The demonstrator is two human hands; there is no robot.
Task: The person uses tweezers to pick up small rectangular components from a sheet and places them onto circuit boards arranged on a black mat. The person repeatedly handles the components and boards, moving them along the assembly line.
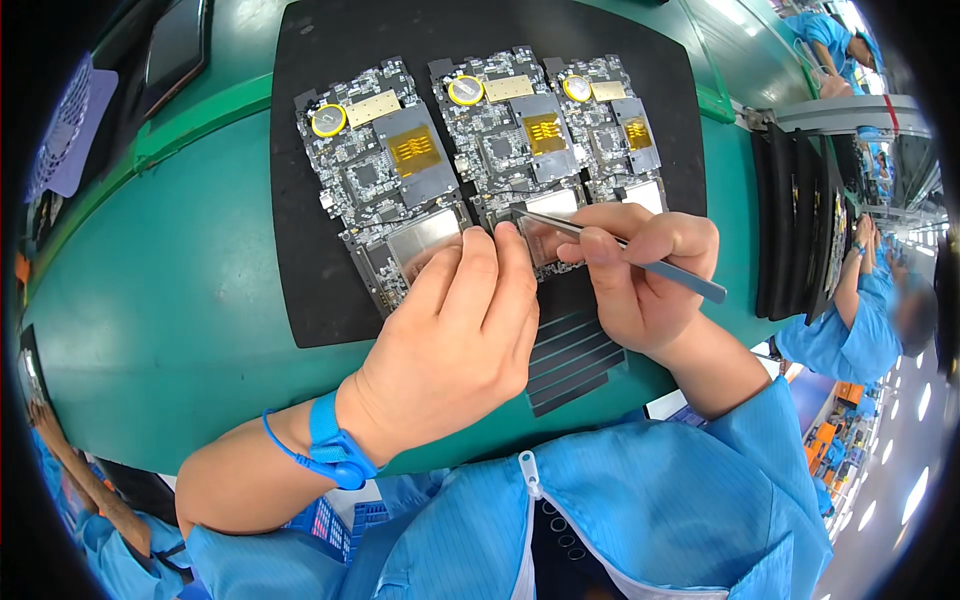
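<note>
Three black circuit boards lie side by side: a left board (375,165), a middle board (500,130) and a right board (605,130). Each carries a round coin cell with a yellow rim, amber tape and a silver metal plate lower down. Metal tweezers (670,272) are pinched in my right hand (650,270), their tip touching the middle board just above its silver plate. My left hand (450,320) reaches over the lower ends of the left and middle boards. Its fingers are stretched out, fingertips resting beside the tweezer tip; the thumb is hidden.
The boards rest on a black mat (315,290) over a green bench (180,270). Dark strips (570,365) lie by the front edge. Black trays (785,220) stand upright at the right. A blue wrist strap (335,445) circles my left wrist. Other people in blue work nearby.
</note>
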